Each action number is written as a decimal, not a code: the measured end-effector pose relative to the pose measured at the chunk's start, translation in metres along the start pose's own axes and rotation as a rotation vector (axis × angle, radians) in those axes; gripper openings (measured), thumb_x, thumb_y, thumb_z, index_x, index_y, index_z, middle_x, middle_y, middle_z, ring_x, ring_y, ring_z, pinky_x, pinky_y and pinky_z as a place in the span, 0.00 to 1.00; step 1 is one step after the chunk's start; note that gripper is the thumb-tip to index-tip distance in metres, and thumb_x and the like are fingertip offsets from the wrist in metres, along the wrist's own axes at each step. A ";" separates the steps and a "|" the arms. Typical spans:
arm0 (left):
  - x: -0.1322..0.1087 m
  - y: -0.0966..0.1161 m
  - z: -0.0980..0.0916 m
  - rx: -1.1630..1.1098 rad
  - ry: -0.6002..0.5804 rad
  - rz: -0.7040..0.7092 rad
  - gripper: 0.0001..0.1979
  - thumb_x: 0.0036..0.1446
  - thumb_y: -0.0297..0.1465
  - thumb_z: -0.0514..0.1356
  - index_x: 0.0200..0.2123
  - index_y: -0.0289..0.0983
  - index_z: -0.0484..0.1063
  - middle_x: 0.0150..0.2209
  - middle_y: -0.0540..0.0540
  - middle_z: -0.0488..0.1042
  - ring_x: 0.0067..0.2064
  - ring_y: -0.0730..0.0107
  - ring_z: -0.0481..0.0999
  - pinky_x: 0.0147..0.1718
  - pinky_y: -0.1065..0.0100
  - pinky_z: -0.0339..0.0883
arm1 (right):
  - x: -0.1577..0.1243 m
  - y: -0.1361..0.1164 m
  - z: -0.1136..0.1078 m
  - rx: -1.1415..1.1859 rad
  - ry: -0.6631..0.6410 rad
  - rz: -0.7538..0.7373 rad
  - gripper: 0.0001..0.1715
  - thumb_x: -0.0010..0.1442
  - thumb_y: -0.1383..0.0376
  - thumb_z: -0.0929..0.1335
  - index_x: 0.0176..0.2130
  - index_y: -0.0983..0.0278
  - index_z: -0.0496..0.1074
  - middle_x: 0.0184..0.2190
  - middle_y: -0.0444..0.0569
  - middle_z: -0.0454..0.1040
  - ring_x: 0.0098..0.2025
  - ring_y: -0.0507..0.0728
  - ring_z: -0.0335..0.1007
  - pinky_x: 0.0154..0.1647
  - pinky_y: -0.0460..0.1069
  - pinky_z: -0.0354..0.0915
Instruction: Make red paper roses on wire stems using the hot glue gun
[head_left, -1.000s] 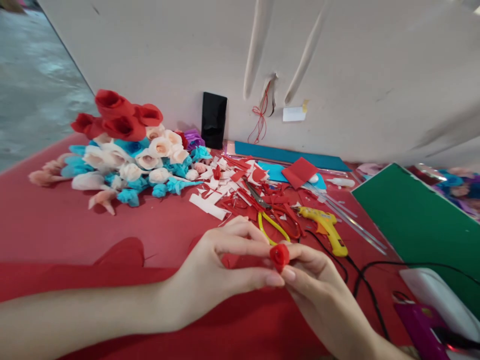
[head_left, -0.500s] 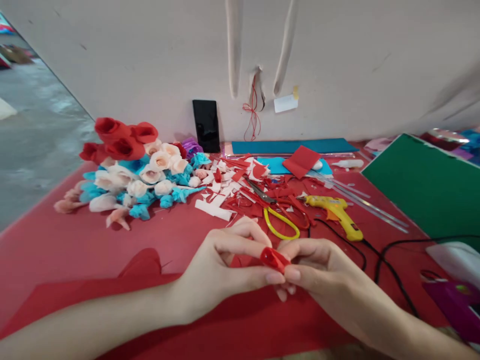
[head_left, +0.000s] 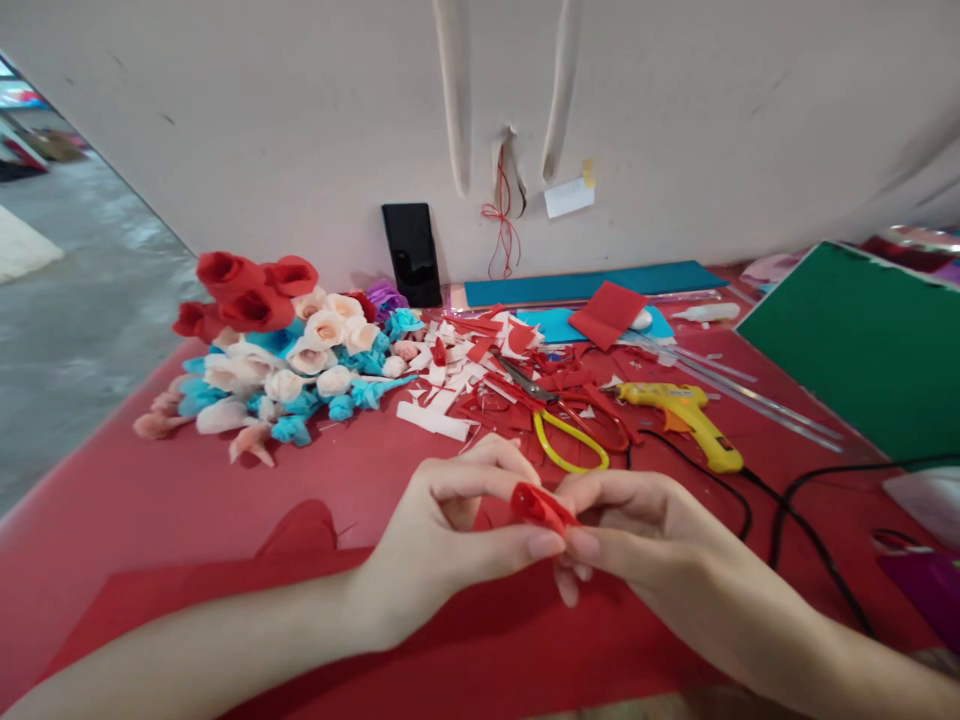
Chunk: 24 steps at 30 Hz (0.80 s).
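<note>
Left fingers (head_left: 541,545) and right fingers (head_left: 586,546), nearly closed, pinch the red roll (head_left: 541,508) between them.

Small red roll (head_left: 541,508) between left grip (head_left: 442,535) and right grip (head_left: 660,535).

Hands (head_left: 431,550) bare, fingers (head_left: 476,482) slender; forearms (head_left: 255,640) bare, tapering toward wrists (head_left: 365,605).

Red rolled bud (head_left: 543,507); glossy; lies tilted, wider end left; pinched between fingers (head_left: 546,544).
</note>
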<state>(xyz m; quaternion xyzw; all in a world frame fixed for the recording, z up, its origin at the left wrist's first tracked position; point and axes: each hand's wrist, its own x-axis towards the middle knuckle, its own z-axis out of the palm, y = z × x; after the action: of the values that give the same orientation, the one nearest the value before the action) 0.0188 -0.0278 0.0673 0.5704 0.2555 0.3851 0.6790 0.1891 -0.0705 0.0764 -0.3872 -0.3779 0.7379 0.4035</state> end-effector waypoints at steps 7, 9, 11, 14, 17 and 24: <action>-0.001 0.000 0.000 0.032 -0.009 0.015 0.04 0.46 0.30 0.66 0.29 0.42 0.78 0.28 0.49 0.68 0.33 0.73 0.66 0.33 0.71 0.62 | -0.002 0.000 0.003 0.062 -0.026 0.036 0.01 0.55 0.69 0.68 0.31 0.65 0.72 0.26 0.41 0.71 0.24 0.46 0.70 0.29 0.40 0.61; -0.001 0.000 -0.001 0.037 -0.014 0.024 0.05 0.45 0.30 0.66 0.30 0.42 0.79 0.27 0.48 0.68 0.33 0.72 0.66 0.33 0.70 0.62 | -0.002 -0.001 0.003 0.071 -0.035 0.054 0.02 0.54 0.67 0.69 0.31 0.65 0.72 0.26 0.41 0.71 0.23 0.47 0.71 0.27 0.41 0.62; -0.002 0.000 -0.001 0.033 -0.019 0.028 0.05 0.45 0.30 0.66 0.30 0.42 0.79 0.27 0.48 0.68 0.33 0.71 0.66 0.34 0.69 0.62 | -0.002 -0.001 0.004 0.076 -0.036 0.075 0.04 0.54 0.65 0.69 0.31 0.65 0.72 0.26 0.42 0.70 0.23 0.48 0.71 0.26 0.42 0.62; -0.001 0.000 -0.002 0.036 -0.022 0.037 0.05 0.45 0.30 0.66 0.30 0.42 0.79 0.28 0.49 0.68 0.33 0.71 0.67 0.35 0.68 0.63 | -0.001 -0.001 0.004 0.082 -0.031 0.073 0.04 0.54 0.65 0.69 0.31 0.65 0.72 0.25 0.41 0.70 0.22 0.49 0.71 0.27 0.42 0.62; 0.000 0.001 -0.002 0.041 -0.014 0.043 0.05 0.44 0.30 0.66 0.29 0.43 0.79 0.27 0.49 0.68 0.32 0.72 0.67 0.35 0.68 0.63 | -0.002 0.000 0.004 0.067 -0.032 0.045 0.04 0.55 0.65 0.69 0.31 0.64 0.72 0.27 0.42 0.71 0.23 0.48 0.71 0.28 0.42 0.63; 0.000 -0.001 -0.003 0.072 -0.015 0.066 0.06 0.45 0.30 0.66 0.30 0.45 0.79 0.27 0.50 0.67 0.32 0.73 0.66 0.34 0.69 0.63 | -0.002 0.001 0.004 0.066 -0.013 -0.004 0.03 0.55 0.67 0.69 0.30 0.64 0.74 0.23 0.40 0.71 0.23 0.46 0.71 0.28 0.40 0.62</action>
<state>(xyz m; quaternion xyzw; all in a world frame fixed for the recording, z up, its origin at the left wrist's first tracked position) 0.0171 -0.0260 0.0659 0.6056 0.2452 0.3934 0.6468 0.1857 -0.0736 0.0774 -0.3681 -0.3567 0.7517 0.4150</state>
